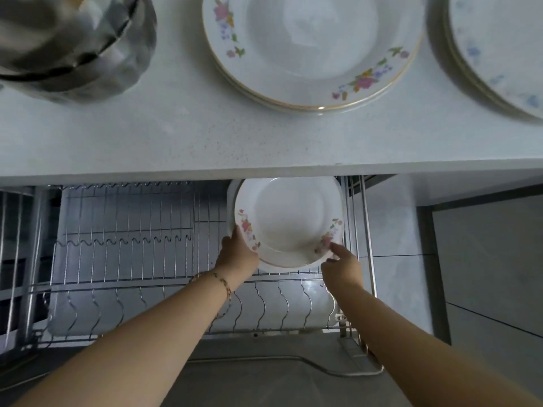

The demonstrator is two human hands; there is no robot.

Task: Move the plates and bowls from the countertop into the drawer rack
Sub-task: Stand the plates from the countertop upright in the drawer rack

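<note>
The floral plate [289, 221] stands tilted at the right end of the wire drawer rack [123, 259], held between both hands. The left hand [238, 254] grips its lower-left rim and the right hand [342, 265] pinches the lower-right rim. The plate's top edge is hidden under the countertop [205, 142]. Only a sliver of another white rim [230, 201] shows behind it. On the countertop, a stack of floral plates [311, 51], a blue-patterned stack [499, 54] and blurred steel bowls [73, 45] are all cut off by the frame.
</note>
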